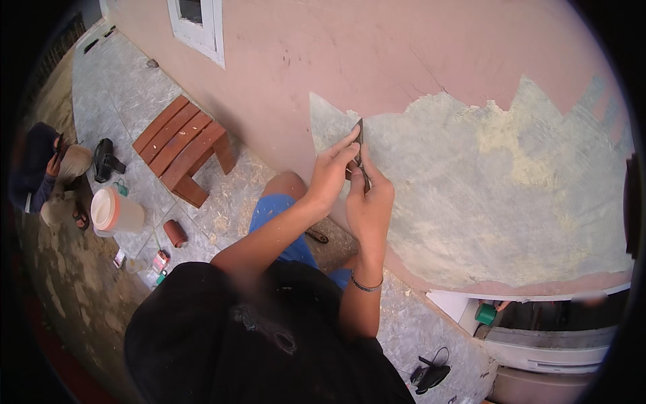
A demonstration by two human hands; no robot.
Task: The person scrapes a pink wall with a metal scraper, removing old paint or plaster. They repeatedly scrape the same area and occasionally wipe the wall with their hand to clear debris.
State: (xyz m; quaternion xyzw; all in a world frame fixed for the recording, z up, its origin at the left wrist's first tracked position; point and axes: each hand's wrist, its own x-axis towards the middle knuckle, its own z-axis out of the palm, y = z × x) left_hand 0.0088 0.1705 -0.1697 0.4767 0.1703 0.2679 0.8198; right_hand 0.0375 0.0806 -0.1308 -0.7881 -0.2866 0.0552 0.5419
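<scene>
Both my hands hold a narrow, dark hand tool [361, 130], apparently a scraper or knife. Its blade edge lies at or very near the wall; contact is hard to tell. My left hand [328, 174] has its index finger stretched along the blade and its other fingers curled. My right hand [372, 199] grips the lower part, thumb and index finger along it, and covers much of it. Before me, the pink painted wall [353, 55] has a large bare patch [454, 192] of grey-green and yellowish plaster with a ragged upper edge.
A slatted wooden stool [179, 144] stands left on the flake-strewn tile floor [237, 202]. Farther left are a lidded plastic bucket [121, 209], a brown cylindrical container [175, 233] and a seated person [45, 171] with a dark object in hand. A black bag-like item [431, 376] lies lower right.
</scene>
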